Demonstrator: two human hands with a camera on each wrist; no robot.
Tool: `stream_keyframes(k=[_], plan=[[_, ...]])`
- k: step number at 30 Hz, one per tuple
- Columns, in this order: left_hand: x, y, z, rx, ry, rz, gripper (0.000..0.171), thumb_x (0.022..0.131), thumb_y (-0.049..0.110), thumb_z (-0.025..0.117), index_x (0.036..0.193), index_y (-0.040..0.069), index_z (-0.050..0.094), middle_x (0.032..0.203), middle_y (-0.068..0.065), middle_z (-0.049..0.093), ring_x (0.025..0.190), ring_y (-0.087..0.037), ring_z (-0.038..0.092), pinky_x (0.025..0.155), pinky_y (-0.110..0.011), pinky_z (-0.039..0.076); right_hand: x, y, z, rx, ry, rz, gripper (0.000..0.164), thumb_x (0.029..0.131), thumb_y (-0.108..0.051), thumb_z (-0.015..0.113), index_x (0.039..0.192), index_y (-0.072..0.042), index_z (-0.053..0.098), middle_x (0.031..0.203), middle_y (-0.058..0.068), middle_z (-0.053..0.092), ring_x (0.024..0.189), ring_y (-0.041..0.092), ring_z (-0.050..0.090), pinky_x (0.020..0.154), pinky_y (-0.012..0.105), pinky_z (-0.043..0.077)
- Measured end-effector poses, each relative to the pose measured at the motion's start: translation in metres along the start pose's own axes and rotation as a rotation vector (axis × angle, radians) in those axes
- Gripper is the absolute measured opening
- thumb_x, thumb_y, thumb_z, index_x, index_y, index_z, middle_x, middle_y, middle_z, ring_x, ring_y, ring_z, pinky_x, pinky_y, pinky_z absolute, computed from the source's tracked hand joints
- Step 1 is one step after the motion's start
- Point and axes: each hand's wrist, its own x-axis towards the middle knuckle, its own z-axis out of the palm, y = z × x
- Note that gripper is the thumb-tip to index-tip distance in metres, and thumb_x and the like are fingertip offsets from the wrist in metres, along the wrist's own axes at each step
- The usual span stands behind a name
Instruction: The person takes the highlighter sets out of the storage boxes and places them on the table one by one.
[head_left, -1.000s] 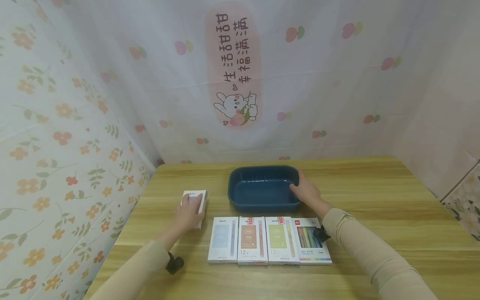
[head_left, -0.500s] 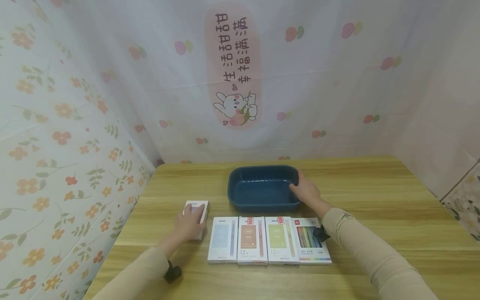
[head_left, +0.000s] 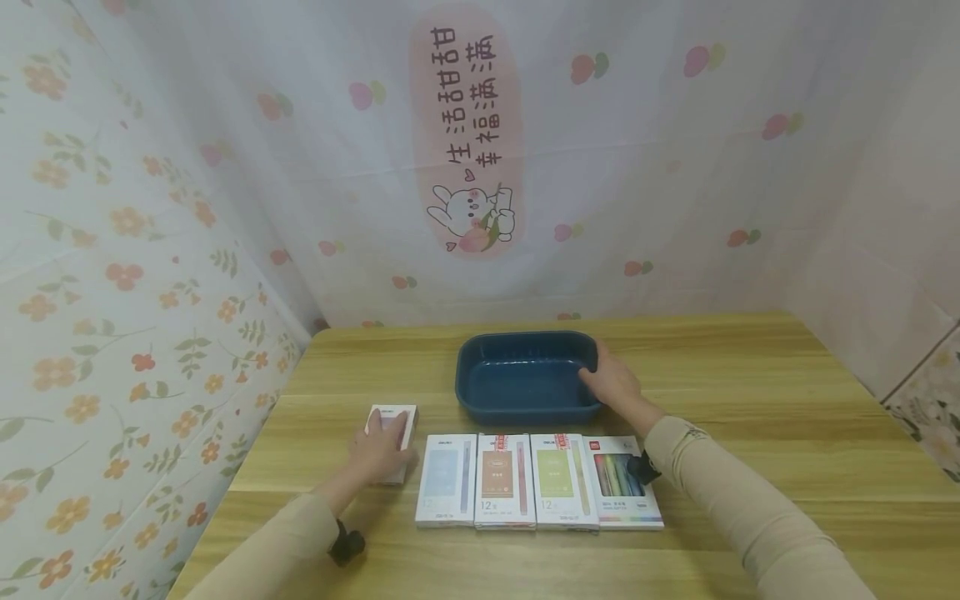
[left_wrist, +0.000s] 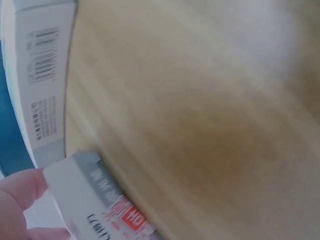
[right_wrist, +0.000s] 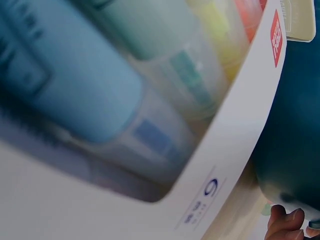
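My left hand (head_left: 377, 450) grips a slim white pen box with a purple panel (head_left: 395, 409), its fingers over the top and the thumb along the right side. In the left wrist view, the end of that white box (left_wrist: 75, 192) shows grey edging and a red-and-white sticker. My right hand (head_left: 615, 382) holds the right rim of a dark blue rectangular dish (head_left: 525, 414), thumb inside and fingers outside. A row of white boxes lies in front of the dish: a blue-panelled box (head_left: 442, 479), a brown-panelled box (head_left: 497, 479), a green-panelled box (head_left: 553, 471) and a windowed marker box (head_left: 618, 510).
The wooden table (head_left: 720, 375) has its back edge against a printed curtain (head_left: 637, 167), and a floral curtain (head_left: 135, 333) hangs on the left. My right wrist camera (head_left: 640, 468) hangs over the marker box.
My left hand has brought the purple-panelled box towards me and slightly right, closer to the row's left end. My right hand and the dish have stayed in place.
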Motion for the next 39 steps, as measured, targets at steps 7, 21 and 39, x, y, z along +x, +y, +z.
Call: stream_keyframes(k=[7,21,39], plan=[[0.006,0.003,-0.013,0.048,-0.063,0.046,0.061,0.089,0.033,0.057,0.141,0.011,0.034,0.142,-0.037,0.016,0.122,-0.062,0.021,0.097,-0.068,0.022,-0.001,0.000,0.001,0.000,0.004,0.004,0.071,0.090,-0.030,0.049,0.146,-0.006,0.013,0.077,0.015,0.057,0.054,0.021,0.050,0.041,0.027,0.033],[0.012,-0.002,-0.033,0.043,-0.204,0.142,0.066,0.084,0.023,0.065,0.141,0.007,0.035,0.139,-0.040,0.017,0.120,-0.063,0.022,0.091,-0.071,0.027,-0.001,-0.003,0.000,0.007,0.003,-0.002,0.070,0.090,-0.030,0.049,0.145,-0.003,0.014,0.107,0.027,0.058,0.066,0.025,0.054,0.045,0.028,0.035],[-0.013,0.013,-0.035,0.069,-0.287,0.141,0.081,0.074,0.019,0.075,0.142,0.010,0.032,0.141,-0.038,0.019,0.114,-0.056,0.039,0.087,-0.066,0.037,0.000,0.001,0.002,0.004,0.011,-0.003,0.072,0.090,-0.031,0.050,0.146,-0.006,0.012,0.065,0.010,0.052,0.049,0.018,0.046,0.040,0.026,0.031]])
